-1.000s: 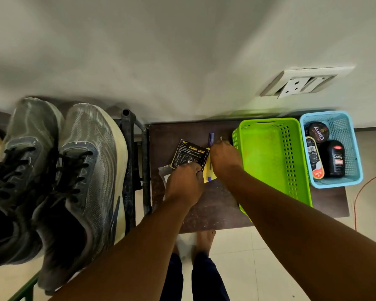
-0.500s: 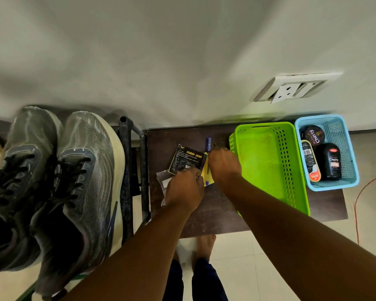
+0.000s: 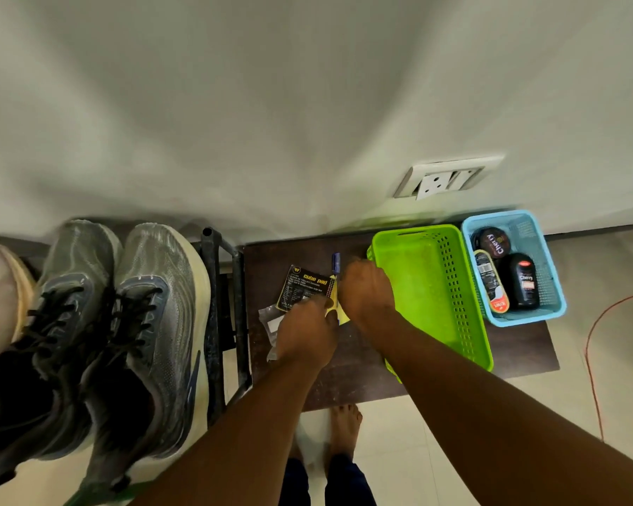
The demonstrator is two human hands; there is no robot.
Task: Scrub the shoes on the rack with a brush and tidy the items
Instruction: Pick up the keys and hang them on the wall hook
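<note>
A pair of grey running shoes [image 3: 139, 323] with black laces stands on the black metal rack [image 3: 212, 304] at the left. On the dark brown table [image 3: 344, 378] lie a black-and-yellow packet [image 3: 302, 286], a blue pen [image 3: 336, 261] and a clear plastic sachet [image 3: 269, 319]. My left hand [image 3: 306, 334] pinches the packet's near edge, partly covering the sachet. My right hand [image 3: 366, 294] is curled over the pen and a yellow card [image 3: 342, 315], just left of the green basket [image 3: 454, 304]. No brush is in view.
A light blue basket [image 3: 549, 297] at the table's right end holds a round polish tin [image 3: 492, 242], a black bottle [image 3: 523, 283] and a polish applicator. A wall socket [image 3: 443, 180] sits above. A red cable [image 3: 592, 345] runs over the tiled floor. My bare feet stand below the table.
The view has shifted a little, so everything sits slightly lower in frame. Both hands stay at the packet and pen, with the left hand edging slightly nearer the right.
</note>
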